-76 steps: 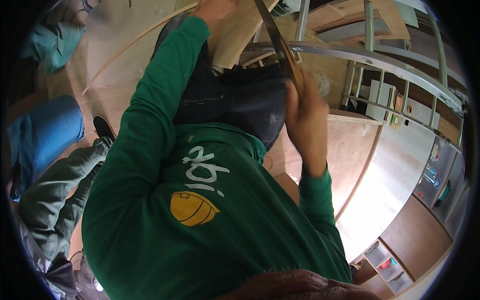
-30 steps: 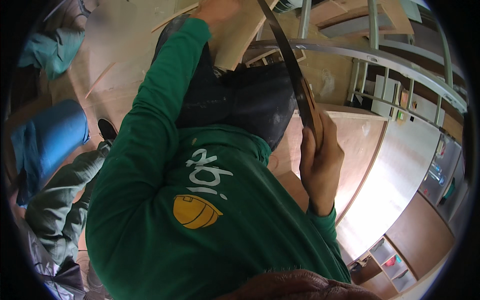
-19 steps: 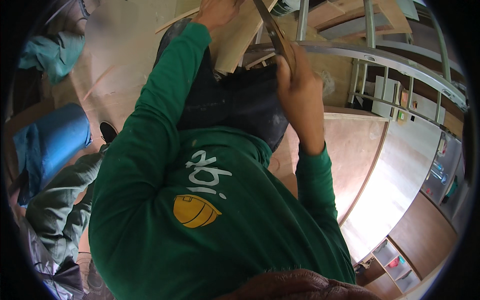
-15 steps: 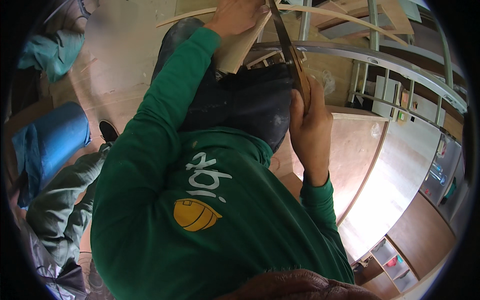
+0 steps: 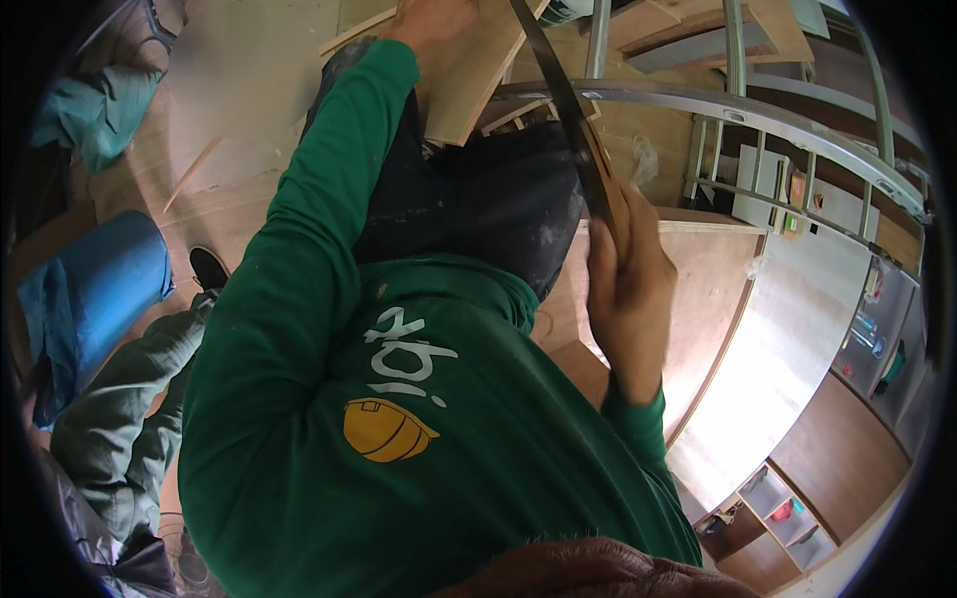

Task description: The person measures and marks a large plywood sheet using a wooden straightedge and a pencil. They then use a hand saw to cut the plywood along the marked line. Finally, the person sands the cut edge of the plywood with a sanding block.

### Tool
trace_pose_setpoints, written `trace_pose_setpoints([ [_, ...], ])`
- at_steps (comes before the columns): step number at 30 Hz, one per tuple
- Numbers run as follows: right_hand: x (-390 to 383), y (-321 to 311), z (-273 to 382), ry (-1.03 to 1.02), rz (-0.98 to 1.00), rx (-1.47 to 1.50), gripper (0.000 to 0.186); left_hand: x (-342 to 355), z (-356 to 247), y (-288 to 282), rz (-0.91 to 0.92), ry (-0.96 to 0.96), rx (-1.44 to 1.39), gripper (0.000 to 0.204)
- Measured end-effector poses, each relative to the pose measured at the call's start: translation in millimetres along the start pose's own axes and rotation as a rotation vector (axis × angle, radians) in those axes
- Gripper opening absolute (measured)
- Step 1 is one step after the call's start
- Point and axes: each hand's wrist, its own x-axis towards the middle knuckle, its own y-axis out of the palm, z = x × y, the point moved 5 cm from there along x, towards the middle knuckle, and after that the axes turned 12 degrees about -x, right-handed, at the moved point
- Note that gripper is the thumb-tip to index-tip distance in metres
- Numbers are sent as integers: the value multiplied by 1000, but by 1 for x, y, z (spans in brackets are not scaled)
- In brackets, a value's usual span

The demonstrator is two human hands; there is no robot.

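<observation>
My right hand (image 5: 634, 274) is wrapped round the wooden grip of a handsaw (image 5: 570, 105). Its long dark blade slants up and left to the top edge, passing beside a plywood board (image 5: 477, 85). That board rests over my dark-trousered legs, one end pointing toward me. My left hand (image 5: 439, 22) lies at the board's left side near the top edge; its fingers run out of view, so their grip is hidden. A thin wooden strip (image 5: 357, 33) shows just left of this hand. The far end of the blade is out of view.
A metal ladder (image 5: 718, 112) lies across the upper right, near a large wooden panel (image 5: 688, 299). Left of me stand another person's legs (image 5: 130, 399), by a blue rolled sheet (image 5: 100, 284). Green cloth (image 5: 105, 115) and a wood sliver (image 5: 192, 174) lie at upper left.
My right hand and the saw have moved down and slightly right. My left hand has shifted up and left, mostly out of the picture. The strip crossing the board's top now shows only at left.
</observation>
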Motion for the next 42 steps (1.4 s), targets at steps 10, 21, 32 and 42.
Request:
trace_pose_setpoints([
  [10, -29, -26, -8, -56, -4, -19, 46, -3, 14, 11, -24, 80, 8, 32],
  [21, -6, -29, -13, 79, -161, 232, 42, -4, 13, 5, -184, 156, -180, 55],
  [32, -113, -159, -114, 477, -253, 272, 53, -8, -15, -50, -213, 108, -199, 45],
  [42, -200, -241, -136, 726, -116, -258, 50, -8, -44, -1, 56, 74, -230, 48],
])
